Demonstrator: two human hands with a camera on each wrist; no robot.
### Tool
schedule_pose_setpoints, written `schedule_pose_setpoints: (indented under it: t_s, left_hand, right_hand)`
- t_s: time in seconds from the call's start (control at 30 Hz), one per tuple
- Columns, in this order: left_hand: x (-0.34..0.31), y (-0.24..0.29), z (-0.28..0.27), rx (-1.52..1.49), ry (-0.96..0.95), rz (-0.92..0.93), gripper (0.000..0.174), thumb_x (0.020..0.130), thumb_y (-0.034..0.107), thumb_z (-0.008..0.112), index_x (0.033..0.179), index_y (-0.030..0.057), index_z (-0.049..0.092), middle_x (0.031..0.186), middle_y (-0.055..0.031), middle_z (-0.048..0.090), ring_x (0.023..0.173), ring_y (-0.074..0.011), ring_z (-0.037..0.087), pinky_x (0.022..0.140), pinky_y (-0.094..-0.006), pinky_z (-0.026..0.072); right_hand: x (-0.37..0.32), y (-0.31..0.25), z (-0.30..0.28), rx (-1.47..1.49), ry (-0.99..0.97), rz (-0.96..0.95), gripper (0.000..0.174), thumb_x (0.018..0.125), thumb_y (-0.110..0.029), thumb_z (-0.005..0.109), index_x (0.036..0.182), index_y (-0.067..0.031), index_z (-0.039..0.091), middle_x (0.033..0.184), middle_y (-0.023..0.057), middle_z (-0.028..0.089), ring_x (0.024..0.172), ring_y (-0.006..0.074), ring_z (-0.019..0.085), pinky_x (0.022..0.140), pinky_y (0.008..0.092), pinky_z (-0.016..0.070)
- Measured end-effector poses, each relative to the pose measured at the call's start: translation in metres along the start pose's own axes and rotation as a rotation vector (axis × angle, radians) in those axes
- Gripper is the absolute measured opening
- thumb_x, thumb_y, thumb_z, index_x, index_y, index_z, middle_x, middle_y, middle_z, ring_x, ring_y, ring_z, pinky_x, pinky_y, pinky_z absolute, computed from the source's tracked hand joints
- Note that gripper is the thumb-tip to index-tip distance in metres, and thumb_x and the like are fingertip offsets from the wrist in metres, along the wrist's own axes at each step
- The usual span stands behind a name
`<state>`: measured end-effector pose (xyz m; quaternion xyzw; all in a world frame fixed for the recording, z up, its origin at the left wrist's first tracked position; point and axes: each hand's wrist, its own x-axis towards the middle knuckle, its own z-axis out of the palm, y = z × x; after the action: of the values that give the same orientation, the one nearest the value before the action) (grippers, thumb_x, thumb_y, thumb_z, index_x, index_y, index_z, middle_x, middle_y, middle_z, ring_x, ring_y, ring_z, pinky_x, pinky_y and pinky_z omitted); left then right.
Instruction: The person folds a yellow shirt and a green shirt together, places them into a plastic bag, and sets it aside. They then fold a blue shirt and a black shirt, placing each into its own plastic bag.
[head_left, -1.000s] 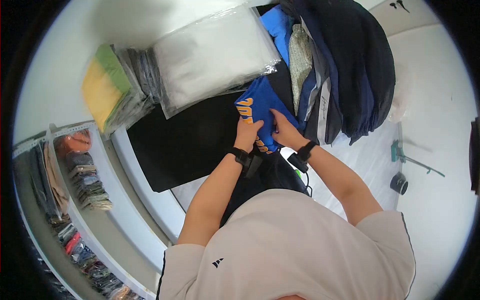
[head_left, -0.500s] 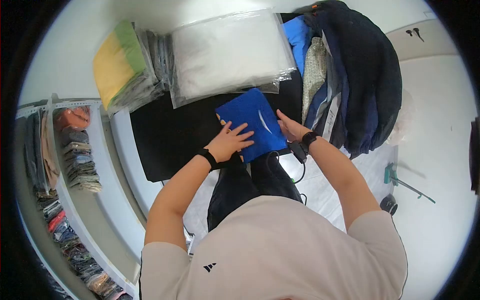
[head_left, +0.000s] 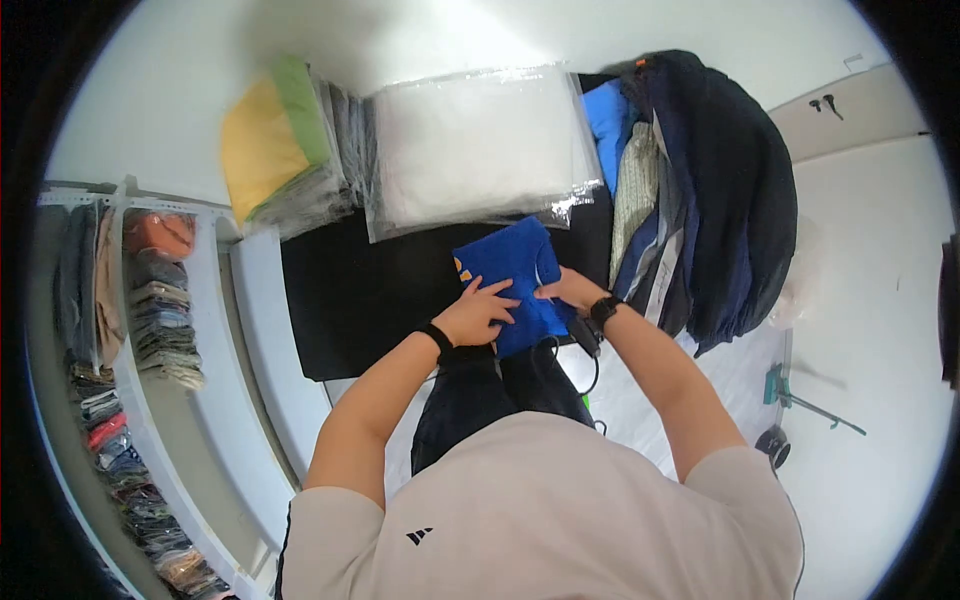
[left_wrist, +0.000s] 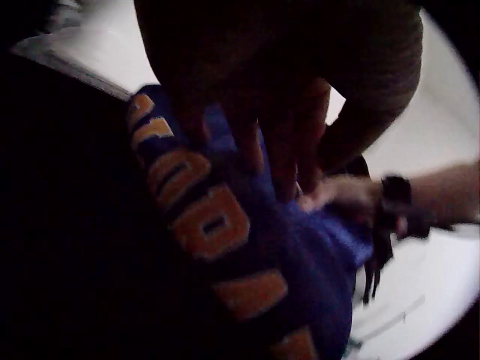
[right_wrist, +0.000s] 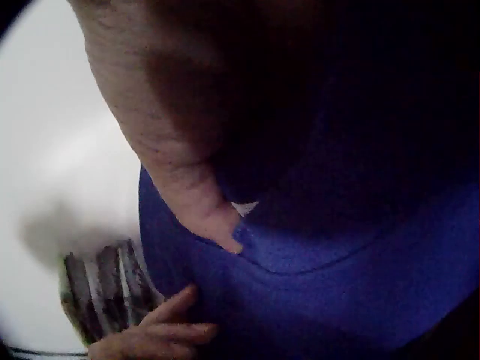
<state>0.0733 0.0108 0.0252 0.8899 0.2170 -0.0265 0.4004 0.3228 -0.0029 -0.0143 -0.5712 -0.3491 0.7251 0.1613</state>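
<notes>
Left hand [head_left: 470, 316] is resting wide, its fingers spreading apart over the left part of a folded blue cloth garment with orange lettering [head_left: 510, 246]. Right hand [head_left: 578, 288] is gripping the garment's right side, its thumb lying on top and pointing inward; its other fingers are mostly hiding from view, so how far they are reaching beneath the cloth I cannot tell. In the right wrist view that thumb is pressing close to a curved seam. The garment is lying at the near edge of the black-topped table [head_left: 350, 300], towards its right corner, and the orange letters are running along its left side in the left wrist view.

What has just changed is the right hand: a moment ago it was standing beside the cloth's edge, and now its thumb is coming in over the top, partly covering the white curved mark. The cloth is also looking more creased between the hands. For the work in hand, this is probably meaning that the left hand is steadying the folded shape while the right is adjusting its side. Clear plastic bags [head_left: 480, 150] are lying along the far edge, just beyond the garment.
</notes>
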Motion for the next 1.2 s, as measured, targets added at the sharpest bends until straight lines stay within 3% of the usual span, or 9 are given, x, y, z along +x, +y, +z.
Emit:
schedule_pose_setpoints:
  t_s: [0.07,0.17,0.33,0.4,0.47,0.57,0.87,1.0,1.2]
  left_hand:
    - [-0.004,0.0,-0.022,-0.563,0.355,-0.393,0.015,0.076,0.008,0.059,0.088,0.0049,0.066,0.095,-0.0121,0.065,0.095,-0.027,0.06,0.086,-0.0392,0.0446]
    - [-0.013,-0.054,-0.038,-0.003,0.986,-0.364,0.015,0.078,0.007,0.054,0.089,0.0021,0.062,0.09,-0.0149,0.062,0.091,-0.0329,0.056,0.082,-0.0402,0.0434]
    - [-0.026,-0.127,-0.042,0.516,0.702,-0.729,0.043,0.086,0.007,0.045,0.129,0.0063,0.043,0.137,-0.0136,0.04,0.128,-0.0261,0.036,0.105,-0.0411,0.029]
    - [-0.028,-0.137,-0.045,0.499,0.521,-0.72,0.042,0.086,0.008,0.043,0.128,0.0083,0.045,0.134,-0.0123,0.044,0.126,-0.0232,0.038,0.104,-0.0407,0.0302]
    - [-0.027,-0.13,-0.049,0.578,0.659,-0.633,0.03,0.085,0.009,0.045,0.111,0.0084,0.059,0.115,-0.0127,0.058,0.113,-0.0239,0.051,0.099,-0.0397,0.035]
    - [-0.032,-0.123,-0.054,0.626,0.527,-0.633,0.017,0.077,0.006,0.05,0.07,0.0091,0.066,0.075,-0.0127,0.065,0.08,-0.0282,0.063,0.082,-0.0406,0.0447]
    - [-0.025,-0.102,-0.049,0.716,0.592,-0.401,0.008,0.078,0.01,0.052,0.075,0.0117,0.059,0.077,-0.0063,0.06,0.076,-0.0247,0.061,0.062,-0.0417,0.0479]
    - [-0.011,-0.106,-0.05,0.84,0.388,-0.552,0.014,0.078,0.012,0.053,0.07,0.0126,0.065,0.074,-0.0044,0.063,0.071,-0.0219,0.064,0.061,-0.0376,0.0491]
    - [0.0,-0.114,-0.085,0.83,0.477,-0.645,0.013,0.078,0.017,0.058,0.072,0.0117,0.068,0.075,-0.0062,0.066,0.073,-0.0231,0.066,0.063,-0.0355,0.05]
  right_hand:
    - [-0.015,-0.008,0.008,0.116,0.046,-0.057,0.052,0.07,-0.007,0.07,0.118,0.0001,0.051,0.103,0.007,0.061,0.089,0.016,0.057,0.084,0.0299,0.0445]
    - [-0.041,-0.015,0.017,0.11,0.114,-0.114,0.052,0.07,-0.005,0.069,0.118,0.0013,0.05,0.103,0.0074,0.061,0.09,0.0163,0.057,0.086,0.0299,0.0439]
    - [-0.103,-0.026,0.025,0.254,0.341,-0.168,0.045,0.073,0.0,0.065,0.116,-0.0001,0.052,0.101,0.0074,0.062,0.087,0.0154,0.058,0.08,0.0295,0.0473]
    - [-0.126,-0.02,0.027,0.413,0.406,-0.211,0.044,0.073,0.0,0.065,0.115,-0.0003,0.052,0.102,0.0081,0.062,0.087,0.0163,0.06,0.08,0.0299,0.0483]
    - [-0.143,-0.011,0.033,0.6,0.464,-0.28,0.044,0.073,0.001,0.065,0.115,0.0003,0.052,0.106,0.0101,0.061,0.09,0.0211,0.061,0.083,0.0344,0.049]
    - [-0.159,0.008,0.041,0.668,0.569,-0.365,0.048,0.074,0.001,0.064,0.12,-0.0002,0.049,0.109,0.011,0.06,0.094,0.023,0.06,0.085,0.0358,0.0482]
    - [-0.182,0.041,0.058,0.803,0.825,-0.529,0.056,0.076,0.0,0.06,0.128,0.0001,0.04,0.118,0.0152,0.055,0.102,0.0284,0.058,0.09,0.0405,0.0477]
    - [-0.19,0.041,0.07,0.844,0.858,-0.559,0.053,0.078,-0.001,0.058,0.128,0.0006,0.04,0.118,0.0159,0.055,0.1,0.0289,0.059,0.09,0.0407,0.0479]
    - [-0.2,0.047,0.08,0.838,0.943,-0.503,0.05,0.078,-0.004,0.06,0.124,0.0044,0.042,0.114,0.0158,0.058,0.097,0.0299,0.06,0.088,0.0409,0.0483]
